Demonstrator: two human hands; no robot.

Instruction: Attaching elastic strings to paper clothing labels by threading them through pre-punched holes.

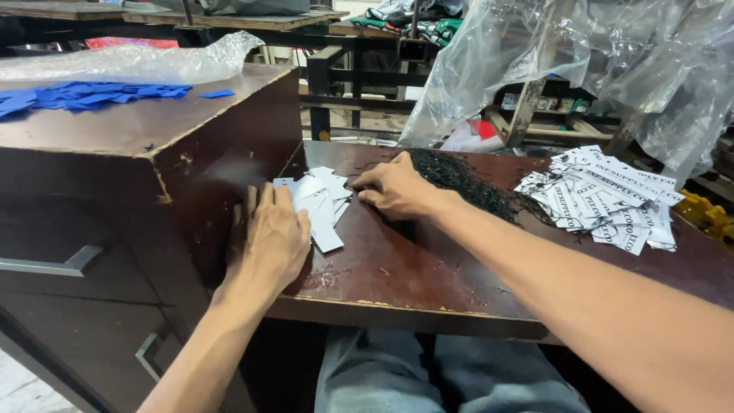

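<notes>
My left hand [269, 237] lies flat, fingers together, on the near edge of a small pile of blank white card tags [321, 200] on the dark brown table [413, 283]. My right hand [394, 187] rests just right of that pile with its fingers curled down on the table, at the edge of a heap of thin black strings [462, 180]. Whether its fingertips pinch a string or tag is hidden. A bigger heap of printed white tags with strings attached [604, 200] lies at the right.
A dark cabinet [115, 176] with metal drawer handles stands at the left, its top holding blue tags [76, 95] and a clear plastic bag [145, 61]. Clear plastic sheeting [604, 53] hangs behind the table. My grey trousers [428, 375] show below the table edge.
</notes>
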